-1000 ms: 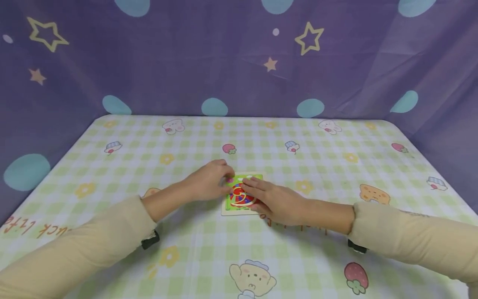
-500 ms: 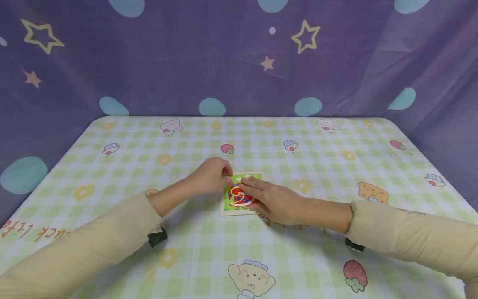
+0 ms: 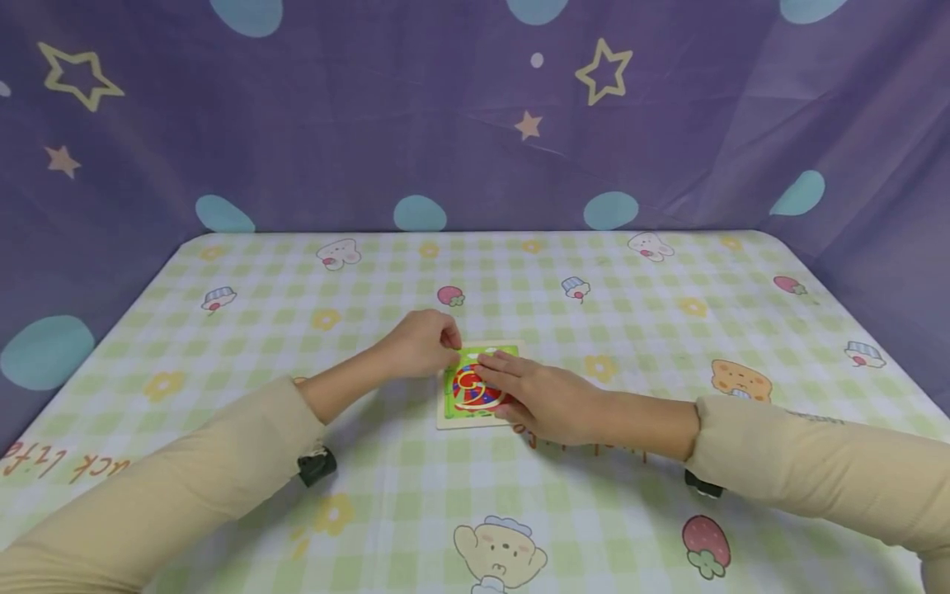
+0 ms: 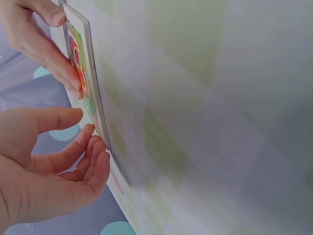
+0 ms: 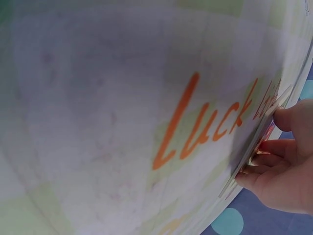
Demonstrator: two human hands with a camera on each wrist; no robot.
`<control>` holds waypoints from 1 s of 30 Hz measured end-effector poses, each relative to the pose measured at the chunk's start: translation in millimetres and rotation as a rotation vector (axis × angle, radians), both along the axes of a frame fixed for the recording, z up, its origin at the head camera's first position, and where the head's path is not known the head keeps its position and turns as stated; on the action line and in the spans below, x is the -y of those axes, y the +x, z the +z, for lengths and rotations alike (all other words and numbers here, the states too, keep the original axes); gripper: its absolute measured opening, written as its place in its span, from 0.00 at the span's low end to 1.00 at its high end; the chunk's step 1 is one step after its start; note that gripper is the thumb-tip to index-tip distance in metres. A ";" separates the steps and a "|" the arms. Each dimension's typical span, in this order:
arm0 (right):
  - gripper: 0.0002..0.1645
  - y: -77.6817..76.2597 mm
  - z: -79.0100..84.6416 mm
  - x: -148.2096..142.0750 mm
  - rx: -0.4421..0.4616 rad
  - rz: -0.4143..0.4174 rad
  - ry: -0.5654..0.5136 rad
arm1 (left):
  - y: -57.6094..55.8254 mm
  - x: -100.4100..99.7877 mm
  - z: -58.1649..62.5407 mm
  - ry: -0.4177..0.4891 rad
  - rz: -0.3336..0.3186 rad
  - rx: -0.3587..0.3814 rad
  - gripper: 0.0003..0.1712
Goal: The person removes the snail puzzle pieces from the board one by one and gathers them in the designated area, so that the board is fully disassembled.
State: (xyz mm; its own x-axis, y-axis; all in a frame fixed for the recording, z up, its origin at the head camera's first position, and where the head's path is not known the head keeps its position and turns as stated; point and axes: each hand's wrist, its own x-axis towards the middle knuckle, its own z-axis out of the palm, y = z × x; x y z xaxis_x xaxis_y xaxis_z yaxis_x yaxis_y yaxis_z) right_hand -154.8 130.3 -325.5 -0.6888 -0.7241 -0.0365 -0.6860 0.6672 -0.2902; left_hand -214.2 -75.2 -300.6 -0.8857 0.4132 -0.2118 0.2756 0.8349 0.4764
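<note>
A square picture board (image 3: 454, 403) lies flat on the table, with a pale rim, a green ground and a red, blue and yellow spiral design. It looks like a children's puzzle. My left hand (image 3: 420, 342) is at its far left corner. In the left wrist view, that hand's fingers (image 4: 100, 166) are loosely bent at the board's corner (image 4: 100, 122), and the thumb stands apart from them; nothing is pinched between. My right hand (image 3: 557, 400) rests on the board's right part, fingers stretched over the picture, thumb near the front. It hides the board's right side.
The table wears a green and white checked cloth (image 3: 386, 511) with printed animals, fruit and lettering. Behind it hangs a purple curtain (image 3: 334, 124) with stars and blue spots. Dark straps (image 3: 317, 466) show under the sleeves.
My left hand has shifted slightly away from me, up to the board's far left corner, uncovering more of its left side. The right hand and the board stay in place.
</note>
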 end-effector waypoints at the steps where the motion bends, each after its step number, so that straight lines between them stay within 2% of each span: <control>1: 0.33 -0.1 -0.2 -0.1 -0.002 0.000 -0.002 | 0.1 -0.1 0.7 0.002 0.002 0.003 0.06; 18: 0.34 -1.3 0.6 -1.6 -0.002 -0.001 -0.018 | -0.4 -3.1 2.9 -0.010 0.020 0.027 0.06; 30: 0.34 -0.5 1.2 -1.6 -0.002 0.004 -0.020 | 0.9 -1.3 2.1 0.029 0.030 0.028 0.07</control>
